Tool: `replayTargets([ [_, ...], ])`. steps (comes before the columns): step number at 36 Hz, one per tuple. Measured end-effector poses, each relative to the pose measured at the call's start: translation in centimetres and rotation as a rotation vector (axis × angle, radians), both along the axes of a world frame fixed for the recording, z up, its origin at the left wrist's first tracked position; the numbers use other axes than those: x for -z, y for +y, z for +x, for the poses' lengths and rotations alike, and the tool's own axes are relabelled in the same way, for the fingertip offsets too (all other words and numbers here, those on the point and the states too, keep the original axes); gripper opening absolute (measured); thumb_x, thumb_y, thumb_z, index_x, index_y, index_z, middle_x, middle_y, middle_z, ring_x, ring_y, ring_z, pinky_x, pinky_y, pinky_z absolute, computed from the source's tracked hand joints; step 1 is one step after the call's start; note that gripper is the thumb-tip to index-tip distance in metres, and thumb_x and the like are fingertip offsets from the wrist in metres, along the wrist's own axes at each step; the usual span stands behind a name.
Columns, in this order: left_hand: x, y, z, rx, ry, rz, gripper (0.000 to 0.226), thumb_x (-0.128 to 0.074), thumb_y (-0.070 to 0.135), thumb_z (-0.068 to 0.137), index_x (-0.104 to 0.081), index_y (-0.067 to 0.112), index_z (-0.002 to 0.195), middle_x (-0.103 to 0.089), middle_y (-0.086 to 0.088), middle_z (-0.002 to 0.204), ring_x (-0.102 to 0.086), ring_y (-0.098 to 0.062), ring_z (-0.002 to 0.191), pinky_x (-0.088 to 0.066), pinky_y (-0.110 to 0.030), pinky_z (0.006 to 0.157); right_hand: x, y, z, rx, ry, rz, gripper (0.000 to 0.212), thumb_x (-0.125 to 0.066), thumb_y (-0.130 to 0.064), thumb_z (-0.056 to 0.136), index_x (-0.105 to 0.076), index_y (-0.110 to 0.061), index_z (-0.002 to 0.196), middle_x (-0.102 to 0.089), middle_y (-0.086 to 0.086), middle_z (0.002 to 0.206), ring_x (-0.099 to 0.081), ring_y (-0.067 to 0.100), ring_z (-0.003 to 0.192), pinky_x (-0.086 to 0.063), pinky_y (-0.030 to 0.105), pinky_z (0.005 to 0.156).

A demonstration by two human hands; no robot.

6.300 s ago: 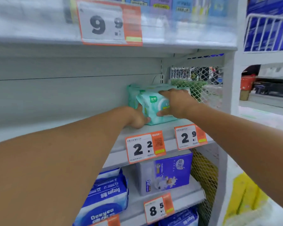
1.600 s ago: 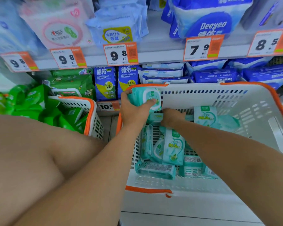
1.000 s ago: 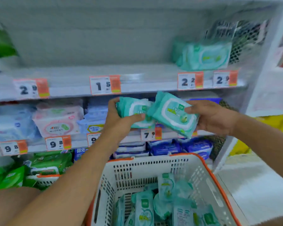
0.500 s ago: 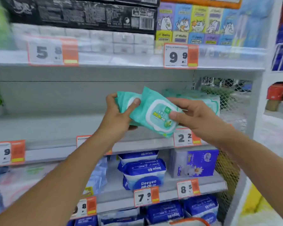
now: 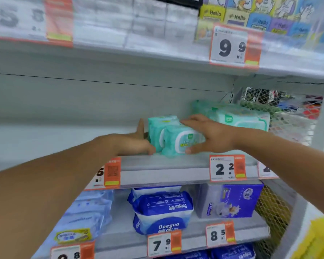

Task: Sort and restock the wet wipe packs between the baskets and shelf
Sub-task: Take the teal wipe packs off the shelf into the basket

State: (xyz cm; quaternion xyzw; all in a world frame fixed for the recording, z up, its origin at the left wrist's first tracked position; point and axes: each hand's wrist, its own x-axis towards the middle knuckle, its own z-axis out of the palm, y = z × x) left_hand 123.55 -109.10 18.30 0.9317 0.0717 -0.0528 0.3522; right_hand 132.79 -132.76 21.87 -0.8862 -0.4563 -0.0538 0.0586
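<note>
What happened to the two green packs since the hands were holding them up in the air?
Both hands carried the two wet wipe packs forward and set them down on the shelf, standing on edge, to the left of the packs already there. The left hand presses against their left side and the right hand lies over the top and front. The older packs, the price tags and the lower shelves look unchanged.

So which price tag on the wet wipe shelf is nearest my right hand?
The 2.2 tag, just below the right hand; the orange tag sits under the left forearm.
</note>
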Motion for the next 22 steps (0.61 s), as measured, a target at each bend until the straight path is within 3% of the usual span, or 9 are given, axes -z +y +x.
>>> replayTargets([
  [3,0.2,0.1,0.9,0.014,0.071,0.092,0.102,-0.06,0.038,0.061,-0.01,0.025,0.149,-0.044,0.002,0.137,-0.049,-0.016,0.115,-0.041,-0.036,0.102,0.2,1.6,0.0,-0.052,-0.068,-0.059,0.106,-0.074,-0.048,0.084,-0.003,-0.027,0.16,0.009,0.002,0.167,0.001,0.022,0.154,-0.01,0.035,0.124],
  [5,-0.2,-0.5,1.5,0.047,0.124,0.15,0.071,-0.053,0.035,0.083,-0.022,0.024,0.146,-0.043,0.0,0.133,-0.049,-0.014,0.108,-0.037,-0.031,0.097,-0.1,2.7,0.3,-0.061,-0.059,-0.098,0.111,-0.075,-0.048,0.083,0.005,-0.03,0.159,0.018,0.0,0.166,0.008,0.023,0.153,-0.008,0.037,0.125],
  [6,-0.4,-0.7,1.8,0.061,0.141,0.199,0.065,-0.045,0.038,0.093,-0.018,0.027,0.15,-0.04,0.002,0.14,-0.047,-0.015,0.117,-0.033,-0.032,0.103,-0.4,3.3,0.4,-0.054,-0.045,-0.119,0.113,-0.074,-0.05,0.083,0.008,-0.032,0.158,0.02,0.0,0.165,0.01,0.024,0.153,-0.007,0.04,0.125],
  [8,-0.3,-0.7,2.5,0.095,0.186,0.383,0.074,-0.026,0.061,0.092,0.001,0.035,0.156,-0.016,0.009,0.161,-0.021,-0.018,0.147,-0.015,-0.042,0.12,-0.8,4.3,0.9,-0.018,-0.018,-0.163,0.113,-0.071,-0.054,0.084,0.014,-0.036,0.156,0.022,-0.001,0.165,0.013,0.027,0.153,-0.008,0.049,0.124],
  [10,-0.2,-0.7,3.4,0.112,0.224,0.566,0.073,-0.015,0.069,0.092,0.009,0.039,0.154,0.004,0.012,0.164,0.0,-0.022,0.153,-0.004,-0.051,0.122,-1.2,5.2,1.3,0.032,-0.028,-0.22,0.114,-0.07,-0.057,0.083,0.018,-0.039,0.154,0.018,-0.001,0.166,0.011,0.028,0.153,-0.01,0.058,0.121],
  [14,-0.6,-0.8,5.0,0.101,0.249,0.608,0.058,-0.012,0.058,0.102,0.01,0.043,0.153,0.012,0.013,0.163,0.003,-0.02,0.152,0.001,-0.049,0.122,-1.7,6.2,3.9,0.114,-0.015,-0.281,0.114,-0.076,-0.05,0.081,0.01,-0.042,0.156,-0.002,0.004,0.167,-0.013,0.032,0.152,-0.023,0.05,0.12],
  [17,-0.8,-1.2,5.2,0.081,0.26,0.642,0.058,-0.007,0.052,0.104,0.014,0.034,0.155,0.016,0.011,0.163,0.004,-0.019,0.152,0.004,-0.043,0.12,-1.3,6.2,6.7,0.168,-0.026,-0.262,0.114,-0.079,-0.044,0.08,0.004,-0.038,0.157,-0.015,0.005,0.165,-0.027,0.031,0.148,-0.03,0.044,0.118],
  [22,-0.3,-1.0,5.5,0.069,0.246,0.688,0.06,-0.007,0.053,0.103,0.013,0.032,0.155,0.017,0.011,0.163,0.006,-0.022,0.152,0.004,-0.043,0.12,-0.4,6.7,8.3,0.213,-0.068,-0.205,0.115,-0.078,-0.042,0.083,0.006,-0.023,0.159,-0.02,0.01,0.164,-0.029,0.034,0.146,-0.032,0.044,0.116],
])
